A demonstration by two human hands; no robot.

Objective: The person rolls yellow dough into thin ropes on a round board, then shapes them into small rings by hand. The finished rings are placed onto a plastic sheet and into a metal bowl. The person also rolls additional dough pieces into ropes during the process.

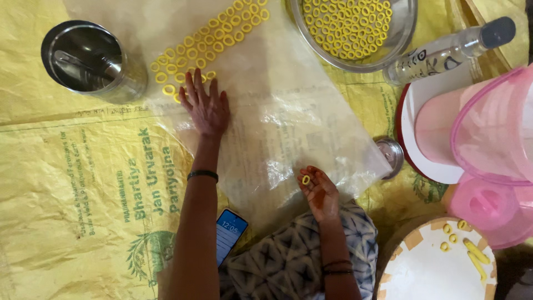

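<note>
Head view, looking straight down at a person seated on the floor. Left hand point(206, 108) lies flat, palm down, fingers spread on a clear plastic sheet point(288, 111), fingertips touching the near end of a band of yellow rings point(208, 41) laid out diagonally across the sheet; grip released, holding nothing. Right hand point(321, 191) sits near the sheet's lower edge, palm up, fingers curled w/ one ring point(306, 179) pinched at the fingertips, so that grip is grasping the ring.

Sheet lies over a yellow printed sack point(66, 183) spread on the floor. Steel cup point(91, 61) stands top left, just beside the sheet's edge, w/ a metal utensil inside. Steel bowl point(405, 25) at top centre, full of more yellow rings, its rim overlapping the sheet's far corner. Clear bottle point(444, 53) w/ dark cap lies on its side just right of the bowl. Small steel lid point(391, 155) rests at the sheet's right corner. Pink tubs point(488, 139) stacked at far right, partly on a white round board point(427, 128). Another white board point(422, 272) bottom right carries a few yellow dough bits. Phone point(229, 233) lies by the person's knee, btw the two forearms, screen lit.
</note>
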